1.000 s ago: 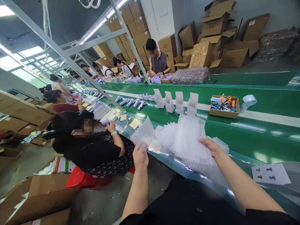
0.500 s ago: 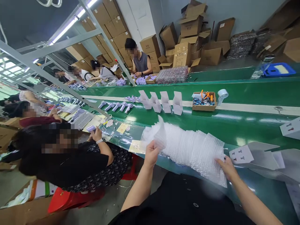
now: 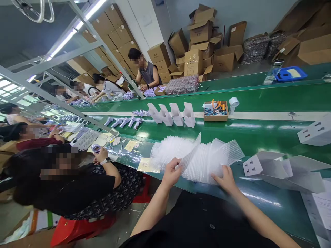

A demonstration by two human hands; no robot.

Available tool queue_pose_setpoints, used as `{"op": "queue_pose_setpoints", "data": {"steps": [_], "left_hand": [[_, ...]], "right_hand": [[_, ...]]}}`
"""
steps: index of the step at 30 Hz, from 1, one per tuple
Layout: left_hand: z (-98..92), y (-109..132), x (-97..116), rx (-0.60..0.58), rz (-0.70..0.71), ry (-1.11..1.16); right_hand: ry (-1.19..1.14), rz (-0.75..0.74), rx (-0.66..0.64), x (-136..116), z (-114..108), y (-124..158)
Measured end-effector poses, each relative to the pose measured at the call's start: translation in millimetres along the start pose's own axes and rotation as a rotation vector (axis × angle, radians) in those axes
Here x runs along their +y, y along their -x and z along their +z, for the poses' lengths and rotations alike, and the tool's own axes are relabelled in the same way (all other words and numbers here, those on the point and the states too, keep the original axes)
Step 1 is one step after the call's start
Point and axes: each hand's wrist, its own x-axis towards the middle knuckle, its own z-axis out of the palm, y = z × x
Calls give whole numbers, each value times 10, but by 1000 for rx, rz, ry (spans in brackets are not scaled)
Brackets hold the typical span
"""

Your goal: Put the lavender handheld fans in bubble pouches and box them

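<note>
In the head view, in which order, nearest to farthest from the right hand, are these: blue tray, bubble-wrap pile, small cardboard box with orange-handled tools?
From the right hand:
1. Bubble-wrap pile: at its fingertips, spreading left.
2. Small cardboard box: ahead, beside the white strip.
3. Blue tray: farthest, ahead and to the right.

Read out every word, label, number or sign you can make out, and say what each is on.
No text reads with certainty.
Yellow note on the bench: handwriting, too blurred.
White sheet by the seated co-worker: printed lines, too small.
Cardboard cartons at the back: dark print, too blurred.
Paper at the lower right edge: faint print, too small.
</note>
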Motion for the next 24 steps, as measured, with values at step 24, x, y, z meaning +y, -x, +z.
{"op": "queue_pose_setpoints", "data": {"steps": [24], "left_hand": [[199, 277, 192, 416, 576, -824]], "right_hand": [[-320, -464, -49, -269, -515, 94]]}}
